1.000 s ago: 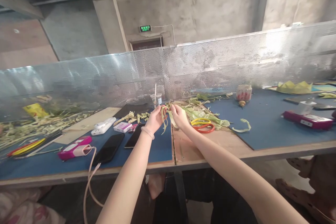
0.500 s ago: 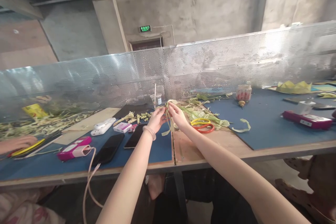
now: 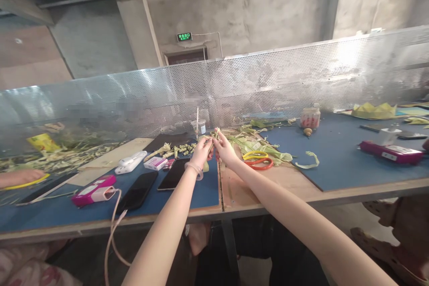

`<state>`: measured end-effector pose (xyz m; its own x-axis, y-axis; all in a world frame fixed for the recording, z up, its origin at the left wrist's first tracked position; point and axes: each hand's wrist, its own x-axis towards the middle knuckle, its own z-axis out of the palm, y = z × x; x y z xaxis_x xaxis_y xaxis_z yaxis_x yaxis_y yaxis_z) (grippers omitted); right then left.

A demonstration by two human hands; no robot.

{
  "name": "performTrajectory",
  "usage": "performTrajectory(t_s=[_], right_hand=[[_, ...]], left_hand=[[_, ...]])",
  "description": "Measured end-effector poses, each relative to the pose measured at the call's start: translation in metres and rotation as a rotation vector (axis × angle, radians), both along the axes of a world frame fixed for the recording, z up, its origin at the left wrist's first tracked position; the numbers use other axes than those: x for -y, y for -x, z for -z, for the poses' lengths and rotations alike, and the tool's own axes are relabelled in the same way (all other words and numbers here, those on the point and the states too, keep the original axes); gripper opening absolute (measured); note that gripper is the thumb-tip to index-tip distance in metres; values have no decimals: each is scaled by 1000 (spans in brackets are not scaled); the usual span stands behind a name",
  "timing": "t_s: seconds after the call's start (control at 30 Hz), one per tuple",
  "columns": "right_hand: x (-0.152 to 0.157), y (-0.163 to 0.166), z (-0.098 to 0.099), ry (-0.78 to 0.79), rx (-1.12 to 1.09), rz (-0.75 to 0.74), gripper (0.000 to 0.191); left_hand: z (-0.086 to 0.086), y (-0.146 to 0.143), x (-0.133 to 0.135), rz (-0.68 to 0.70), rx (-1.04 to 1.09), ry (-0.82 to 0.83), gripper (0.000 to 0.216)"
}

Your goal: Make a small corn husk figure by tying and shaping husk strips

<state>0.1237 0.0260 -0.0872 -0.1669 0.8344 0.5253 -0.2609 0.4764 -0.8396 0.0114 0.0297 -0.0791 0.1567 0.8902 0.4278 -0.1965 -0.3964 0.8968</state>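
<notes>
My left hand (image 3: 201, 153) and my right hand (image 3: 225, 148) meet over the table's middle, fingertips pinched together on pale corn husk strips. The left hand wears a bangle (image 3: 195, 167). A pale green husk end (image 3: 205, 166) hangs below the left hand. Most of the held piece is hidden by my fingers. Close to the right hand lies a heap of loose corn husks (image 3: 264, 146), with scissors with yellow (image 3: 254, 155) and orange (image 3: 260, 164) handles in front of it. Knotted or braided husk pieces (image 3: 183, 149) lie left of my hands.
Phones (image 3: 140, 190), a white power bank (image 3: 130, 162), a small box (image 3: 155, 163) and a magenta pack (image 3: 94, 191) with a cable lie left. Behind stand a plastic cup (image 3: 199, 128) and a perforated metal screen (image 3: 241, 89). A jar (image 3: 310, 118) stands right. Another person's hand (image 3: 23, 178) is far left.
My fingers have closed tighter around the husk, and the long strips hanging between my hands have shifted left, below the left hand. At far left, the other person's hand moved left with a yellow-edged thing.
</notes>
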Motion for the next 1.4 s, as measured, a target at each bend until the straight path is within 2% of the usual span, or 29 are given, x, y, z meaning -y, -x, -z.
performTrajectory(t_s=[0.1,0.3,0.43,0.67,0.8,1.1,1.4], right_hand=[[-1,-1,0,-24,-27,31,63],[2,-4,-5,33,-72,73,62],[-2,-4,-4,51,-37,142,51],[-8,-4,-1,-94,103,438,38],[-3,-4,-3,-120,123,512,37],[-8,-4,2,-160,207,612,36],[-11,-6,5,-213,265,669,36]], left_hand=[[-1,0,0,-38,24,-2,22],[0,3,-3,-250,-32,-85,19],[0,2,-3,-306,-118,-158,18],[2,0,-4,-421,-317,-235,15],[4,-1,-7,-498,-355,-345,11],[-2,-5,3,-504,-348,-393,8],[0,-3,-1,-492,-325,-396,8]])
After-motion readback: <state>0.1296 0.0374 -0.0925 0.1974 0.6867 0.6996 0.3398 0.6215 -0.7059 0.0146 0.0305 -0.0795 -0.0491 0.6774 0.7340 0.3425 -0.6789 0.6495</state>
